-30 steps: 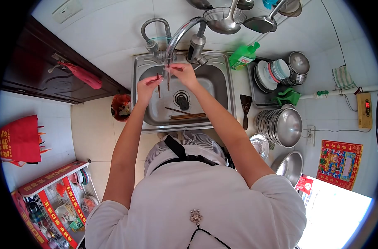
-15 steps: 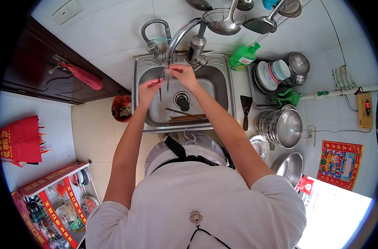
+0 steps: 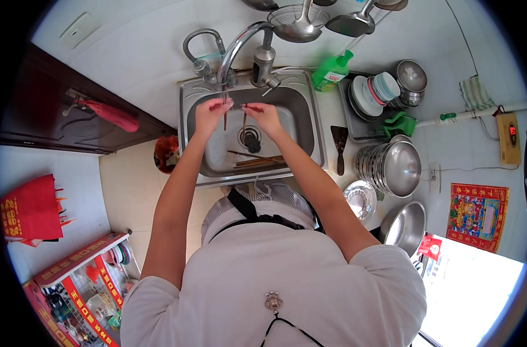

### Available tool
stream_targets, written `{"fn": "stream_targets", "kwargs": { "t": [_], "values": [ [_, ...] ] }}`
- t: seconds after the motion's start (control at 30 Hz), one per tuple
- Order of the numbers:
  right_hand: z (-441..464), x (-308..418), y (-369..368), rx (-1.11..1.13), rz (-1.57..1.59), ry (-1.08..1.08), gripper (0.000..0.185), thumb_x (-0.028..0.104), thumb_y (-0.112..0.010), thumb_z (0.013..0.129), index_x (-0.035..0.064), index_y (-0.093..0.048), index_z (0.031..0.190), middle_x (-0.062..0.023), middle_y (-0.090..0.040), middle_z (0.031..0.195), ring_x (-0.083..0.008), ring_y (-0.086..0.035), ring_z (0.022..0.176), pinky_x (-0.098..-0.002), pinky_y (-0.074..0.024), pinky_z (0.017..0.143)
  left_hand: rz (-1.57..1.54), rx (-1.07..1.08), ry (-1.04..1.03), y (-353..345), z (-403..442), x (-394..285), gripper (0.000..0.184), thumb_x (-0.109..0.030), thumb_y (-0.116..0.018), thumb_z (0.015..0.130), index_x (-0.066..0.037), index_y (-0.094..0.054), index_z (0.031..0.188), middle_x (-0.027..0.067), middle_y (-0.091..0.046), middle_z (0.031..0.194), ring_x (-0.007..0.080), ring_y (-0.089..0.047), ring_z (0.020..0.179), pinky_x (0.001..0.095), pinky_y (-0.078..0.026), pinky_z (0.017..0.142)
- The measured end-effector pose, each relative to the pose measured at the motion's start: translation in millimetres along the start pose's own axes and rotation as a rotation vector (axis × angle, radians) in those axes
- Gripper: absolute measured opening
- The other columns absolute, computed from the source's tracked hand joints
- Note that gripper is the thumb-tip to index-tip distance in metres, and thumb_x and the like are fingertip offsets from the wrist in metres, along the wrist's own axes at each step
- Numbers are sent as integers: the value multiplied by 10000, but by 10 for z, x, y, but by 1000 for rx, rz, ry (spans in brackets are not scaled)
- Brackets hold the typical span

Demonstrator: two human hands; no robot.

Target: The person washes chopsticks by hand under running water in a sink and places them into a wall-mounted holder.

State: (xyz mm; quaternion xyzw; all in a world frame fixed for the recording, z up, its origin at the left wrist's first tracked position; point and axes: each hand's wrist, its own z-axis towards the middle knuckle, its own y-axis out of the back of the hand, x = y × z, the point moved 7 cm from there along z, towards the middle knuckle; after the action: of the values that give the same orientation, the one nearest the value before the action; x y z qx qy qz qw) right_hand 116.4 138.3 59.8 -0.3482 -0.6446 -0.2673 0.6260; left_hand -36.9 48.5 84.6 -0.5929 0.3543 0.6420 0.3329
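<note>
Over the sink [image 3: 185,124], my left hand [image 3: 208,115] pinches a chopstick [image 3: 225,120] that points down from its fingertips, under the spout of the tap [image 3: 231,49]. A thin stream of water appears to run there. Beside it, my right hand [image 3: 264,117] grips a second chopstick [image 3: 244,121], which hangs down near the drain. The hands are a little apart. Below them, several brown chopsticks [image 3: 257,164] lie in a loose bundle on the sink floor. A dark lump [image 3: 252,144] sits at the drain.
Right of the sink stand a green soap bottle [image 3: 331,72], a rack tray with stacked bowls [image 3: 383,89], a dark spatula [image 3: 339,149], and stacked metal bowls [image 3: 401,168]. Ladles [image 3: 298,30] hang above. A red bin [image 3: 166,155] stands on the floor at left.
My left hand has moved up to the tap's spout with its chopstick. My right hand has drawn away from the spout, down and rightward, still holding its chopstick. The view has shifted slightly.
</note>
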Motion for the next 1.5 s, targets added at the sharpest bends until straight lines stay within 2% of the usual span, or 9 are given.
{"fn": "stream_targets", "kwargs": {
  "t": [0.2,0.37,0.47,1.0,1.2,1.3,1.4,1.5],
  "values": [
    [-39,26,96,-26,-88,4,202,94,-676,773,-23,-659,936,-58,-671,829,-65,-584,731,-202,-462,672,-35,-18,27,-31,7,30,199,-80,-686,752,25,-657,918,82,-670,883,97,-612,774,215,-472,717],
    [-5,8,44,-9,-33,16,212,102,-683,768,-22,-659,938,-60,-670,830,-66,-584,735,-202,-461,670,-15,-24,1,10,19,81,198,-79,-687,753,28,-656,917,81,-671,871,96,-612,769,213,-472,718],
    [-5,11,8,3,-32,12,212,102,-682,769,-21,-658,940,-61,-670,833,-69,-586,736,-203,-461,669,-29,16,70,-17,-4,81,219,-73,-657,782,51,-627,960,98,-652,963,121,-603,865,228,-450,811],
    [-27,47,-49,35,-11,3,200,76,-656,786,-24,-647,959,-69,-668,889,-81,-595,773,-209,-469,695,-40,18,65,-46,29,31,227,-77,-649,792,51,-616,976,110,-650,950,139,-608,863,243,-456,816],
    [-1,175,-113,35,-69,68,196,96,-668,780,-32,-653,927,-84,-664,883,-85,-591,767,-214,-468,678,27,1,62,-22,-8,34,216,-86,-657,785,31,-633,966,77,-658,919,108,-599,832,222,-450,785],
    [43,474,-214,26,-190,302,213,114,-670,781,-50,-650,914,-94,-652,901,-80,-572,780,-215,-459,681,101,6,65,22,-17,84,225,-94,-654,789,18,-640,983,51,-658,904,85,-586,813,211,-445,764],
    [164,499,-367,67,-112,267,215,123,-665,786,-58,-651,901,-93,-639,924,-97,-570,809,-230,-454,712,180,21,65,50,-39,81,239,-97,-643,797,7,-639,1013,31,-655,900,69,-572,803,204,-442,749],
    [203,449,-512,146,137,59,208,133,-639,811,-38,-652,928,-81,-641,921,-120,-581,822,-249,-452,741,155,51,43,53,-6,91,245,-91,-632,806,1,-634,1033,20,-652,904,62,-564,799,200,-441,741]
  ]
}}
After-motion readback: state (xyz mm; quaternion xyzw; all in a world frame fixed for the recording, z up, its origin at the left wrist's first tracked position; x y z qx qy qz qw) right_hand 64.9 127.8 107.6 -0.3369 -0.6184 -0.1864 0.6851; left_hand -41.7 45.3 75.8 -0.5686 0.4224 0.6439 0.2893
